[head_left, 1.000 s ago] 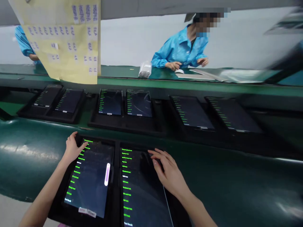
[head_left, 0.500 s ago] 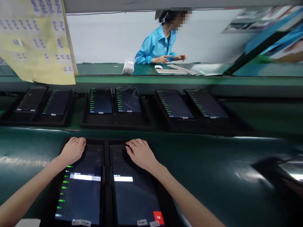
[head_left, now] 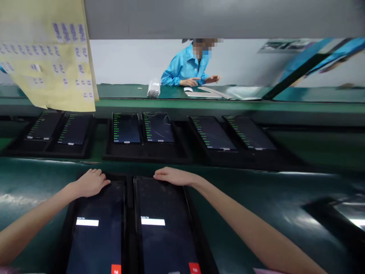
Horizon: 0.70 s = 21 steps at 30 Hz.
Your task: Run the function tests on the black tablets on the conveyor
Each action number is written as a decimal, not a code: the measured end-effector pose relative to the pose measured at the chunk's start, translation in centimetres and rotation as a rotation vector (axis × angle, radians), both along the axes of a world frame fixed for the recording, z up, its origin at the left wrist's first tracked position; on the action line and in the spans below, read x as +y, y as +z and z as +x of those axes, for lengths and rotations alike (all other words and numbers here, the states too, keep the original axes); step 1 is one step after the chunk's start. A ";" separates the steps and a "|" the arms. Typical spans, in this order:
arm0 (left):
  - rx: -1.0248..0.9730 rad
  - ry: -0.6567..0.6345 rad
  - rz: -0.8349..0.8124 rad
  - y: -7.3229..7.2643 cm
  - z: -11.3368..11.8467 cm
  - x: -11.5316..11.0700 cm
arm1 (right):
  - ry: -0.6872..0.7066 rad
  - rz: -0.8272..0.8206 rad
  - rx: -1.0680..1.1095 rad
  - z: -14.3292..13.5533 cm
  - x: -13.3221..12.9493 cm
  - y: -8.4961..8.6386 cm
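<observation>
Two large tablets lie side by side in a black tray (head_left: 130,228) right in front of me. The left tablet (head_left: 94,243) and the right tablet (head_left: 168,243) each show a dark screen with a white bar and a red box low at the right. My left hand (head_left: 92,182) is closed over the far left corner of the left tablet, fingers curled and thumb towards the middle. Bent over the far edge of the right tablet is my right hand (head_left: 175,176), its fingers pressed together and partly hidden. Both tablets lie flat.
Behind, a row of black trays (head_left: 145,153) holds several tablets (head_left: 127,128) with green text lists. A yellow sheet with stamps (head_left: 45,83) hangs at upper left. Across a green bench, a person in blue (head_left: 182,64) works near a wrapped packet (head_left: 154,88). A dark object (head_left: 327,213) lies right.
The left tablet's list with green marks has given way to a plain screen with a white bar and red box. My right hand has turned flatter along the edge. The view has tilted up slightly.
</observation>
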<state>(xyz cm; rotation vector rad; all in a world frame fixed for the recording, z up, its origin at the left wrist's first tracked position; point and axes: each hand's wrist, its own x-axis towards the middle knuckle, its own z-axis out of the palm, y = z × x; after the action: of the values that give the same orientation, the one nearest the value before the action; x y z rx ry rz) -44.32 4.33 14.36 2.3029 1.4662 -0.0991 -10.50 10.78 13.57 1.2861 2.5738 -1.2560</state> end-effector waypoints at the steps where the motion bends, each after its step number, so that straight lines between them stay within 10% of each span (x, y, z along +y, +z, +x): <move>1: -0.032 0.006 -0.062 0.4 -0.2 0.7 | -0.028 0.026 0.001 0.0 0.8 0.3; 6: -0.208 0.057 -0.510 2.9 -1.5 4.1 | -0.247 0.272 0.029 -0.3 4.6 1.2; 11: -0.302 0.147 -0.694 4.4 -1.5 6.3 | -0.360 0.480 0.050 -1.2 2.1 -0.7; 15: -0.429 0.249 -0.497 4.9 -1.4 8.2 | -0.354 0.507 0.016 -1.5 -1.7 -3.0; 21: -0.708 0.565 0.224 2.9 -3.9 7.8 | -0.346 0.511 0.005 -1.5 -3.7 -3.9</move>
<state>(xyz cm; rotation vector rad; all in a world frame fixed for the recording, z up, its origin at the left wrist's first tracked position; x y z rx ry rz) -48.23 12.12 17.26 1.6830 1.6838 0.9701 -12.00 7.10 9.65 1.8734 2.8741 -0.6240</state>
